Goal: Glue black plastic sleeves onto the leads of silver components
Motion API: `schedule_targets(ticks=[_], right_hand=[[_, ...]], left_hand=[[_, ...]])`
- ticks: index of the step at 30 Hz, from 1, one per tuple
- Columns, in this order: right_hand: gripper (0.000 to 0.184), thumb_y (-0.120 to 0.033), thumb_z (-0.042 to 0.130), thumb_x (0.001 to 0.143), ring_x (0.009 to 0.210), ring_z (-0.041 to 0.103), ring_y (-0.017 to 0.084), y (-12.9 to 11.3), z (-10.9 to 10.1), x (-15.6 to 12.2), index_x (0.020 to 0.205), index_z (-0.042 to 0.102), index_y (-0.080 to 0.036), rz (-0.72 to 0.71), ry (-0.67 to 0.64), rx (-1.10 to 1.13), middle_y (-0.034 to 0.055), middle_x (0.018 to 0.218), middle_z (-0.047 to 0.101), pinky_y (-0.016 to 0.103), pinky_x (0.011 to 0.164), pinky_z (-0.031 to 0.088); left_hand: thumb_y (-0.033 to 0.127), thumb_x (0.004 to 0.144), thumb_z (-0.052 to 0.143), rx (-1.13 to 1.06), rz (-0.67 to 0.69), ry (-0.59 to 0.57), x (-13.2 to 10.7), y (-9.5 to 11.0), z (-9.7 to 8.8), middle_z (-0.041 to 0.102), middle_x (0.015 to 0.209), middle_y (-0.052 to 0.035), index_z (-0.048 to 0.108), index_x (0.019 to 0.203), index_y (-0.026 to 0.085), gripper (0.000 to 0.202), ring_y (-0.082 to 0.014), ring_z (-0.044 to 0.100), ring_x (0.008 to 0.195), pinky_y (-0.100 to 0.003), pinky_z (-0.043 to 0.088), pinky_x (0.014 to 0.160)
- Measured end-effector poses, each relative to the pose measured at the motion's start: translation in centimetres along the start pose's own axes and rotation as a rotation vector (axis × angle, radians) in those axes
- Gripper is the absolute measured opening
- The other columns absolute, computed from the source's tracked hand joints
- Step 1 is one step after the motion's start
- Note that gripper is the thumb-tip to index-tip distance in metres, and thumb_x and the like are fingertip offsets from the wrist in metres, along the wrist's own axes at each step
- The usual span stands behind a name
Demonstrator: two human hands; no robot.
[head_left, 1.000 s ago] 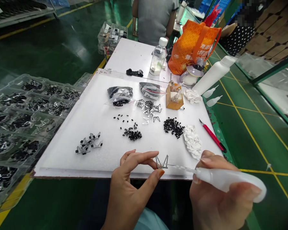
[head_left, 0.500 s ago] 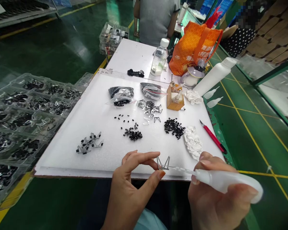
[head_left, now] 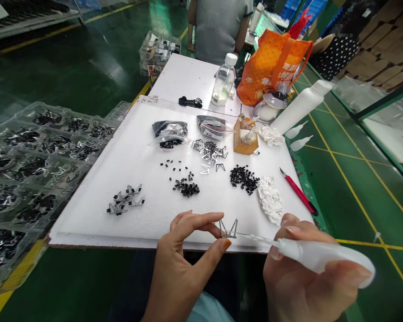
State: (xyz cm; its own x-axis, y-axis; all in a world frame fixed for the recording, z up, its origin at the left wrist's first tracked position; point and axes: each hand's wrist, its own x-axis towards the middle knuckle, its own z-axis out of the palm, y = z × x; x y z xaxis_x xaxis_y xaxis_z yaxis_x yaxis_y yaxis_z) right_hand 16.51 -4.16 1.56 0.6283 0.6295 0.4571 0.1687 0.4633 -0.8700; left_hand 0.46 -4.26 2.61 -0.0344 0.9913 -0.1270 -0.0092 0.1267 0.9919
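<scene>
Between thumb and fingers, my left hand (head_left: 188, 255) pinches a small grey bent-metal frame (head_left: 231, 229) above the table's front edge. My right hand (head_left: 305, 277) is wrapped round a white squeeze bottle (head_left: 322, 256) lying nearly level. Its thin nozzle points left, and the tip is at the frame's right side; I cannot tell if they touch. Beyond my hands lie black little blocks in two piles, one in the middle (head_left: 187, 188) and one to the right (head_left: 244, 179). More metal frames (head_left: 210, 152) are heaped behind them. Frames with black pieces on them (head_left: 125, 200) lie at the left.
A red craft knife (head_left: 298, 192) and crumpled white tissue (head_left: 270, 200) lie at the right. Behind stand a yellowish box (head_left: 246, 141), a tilted white bottle (head_left: 300, 107), a clear bottle (head_left: 223, 80) and an orange bag (head_left: 272, 67). Parts trays (head_left: 53, 165) flank the left. Two people are beyond.
My right hand has shifted the squeeze bottle slightly to the right, its nozzle drawing back a little from the frame. My left hand keeps its place.
</scene>
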Motion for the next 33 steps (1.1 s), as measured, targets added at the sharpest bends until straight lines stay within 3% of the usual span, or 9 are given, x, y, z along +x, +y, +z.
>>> schedule_targets(ticks=[6, 16, 25, 29, 33], right_hand=[[0.047, -0.059, 0.054, 0.094, 0.070, 0.060, 0.020, -0.08, -0.19, 0.03, 0.078, 0.077, -0.020, 0.004, -0.041, -0.022, 0.0001, 0.065, 0.065, 0.047, 0.101, 0.040], [0.047, -0.057, 0.052, 0.096, 0.074, 0.060, 0.023, -0.22, -0.05, -0.35, 0.079, 0.077, -0.021, 0.010, -0.051, -0.055, -0.0007, 0.060, 0.061, 0.047, 0.102, 0.038], [0.046, -0.057, 0.055, 0.094, 0.069, 0.060, 0.019, -0.13, -0.15, -0.09, 0.078, 0.078, -0.020, 0.003, -0.027, -0.024, 0.0002, 0.068, 0.068, 0.046, 0.100, 0.041], [0.047, -0.055, 0.053, 0.095, 0.070, 0.059, 0.021, -0.19, 0.00, -0.24, 0.078, 0.078, -0.020, 0.004, -0.056, -0.034, -0.0003, 0.062, 0.065, 0.047, 0.100, 0.040], [0.048, -0.058, 0.051, 0.096, 0.065, 0.055, 0.019, -0.20, 0.15, -0.11, 0.080, 0.078, -0.021, 0.009, 0.029, -0.012, -0.0004, 0.066, 0.064, 0.046, 0.102, 0.040]], left_hand=[[0.024, 0.080, 0.082, 0.002, 0.003, 0.010, 0.03, -0.09, 0.02, 0.074, 0.079, 0.0088, 0.080, 0.103, 0.046, 0.032, -0.0195, 0.068, 0.093, -0.046, 0.029, 0.120], [0.025, 0.081, 0.081, 0.002, 0.007, 0.016, 0.10, 0.02, 0.11, 0.073, 0.079, 0.0086, 0.080, 0.103, 0.047, 0.032, -0.0195, 0.068, 0.090, -0.046, 0.036, 0.114], [0.026, 0.082, 0.081, 0.002, -0.010, 0.011, -0.12, -0.20, -0.12, 0.073, 0.082, 0.0064, 0.080, 0.106, 0.044, 0.031, -0.0208, 0.067, 0.093, -0.046, 0.037, 0.113], [0.026, 0.081, 0.082, -0.009, -0.021, 0.016, -0.09, -0.12, -0.07, 0.074, 0.082, 0.0042, 0.081, 0.105, 0.040, 0.028, -0.0228, 0.067, 0.093, -0.051, 0.034, 0.117], [0.026, 0.083, 0.081, -0.033, -0.032, 0.016, -0.05, -0.16, -0.04, 0.074, 0.081, 0.0052, 0.081, 0.104, 0.041, 0.027, -0.0218, 0.067, 0.093, -0.053, 0.028, 0.121]])
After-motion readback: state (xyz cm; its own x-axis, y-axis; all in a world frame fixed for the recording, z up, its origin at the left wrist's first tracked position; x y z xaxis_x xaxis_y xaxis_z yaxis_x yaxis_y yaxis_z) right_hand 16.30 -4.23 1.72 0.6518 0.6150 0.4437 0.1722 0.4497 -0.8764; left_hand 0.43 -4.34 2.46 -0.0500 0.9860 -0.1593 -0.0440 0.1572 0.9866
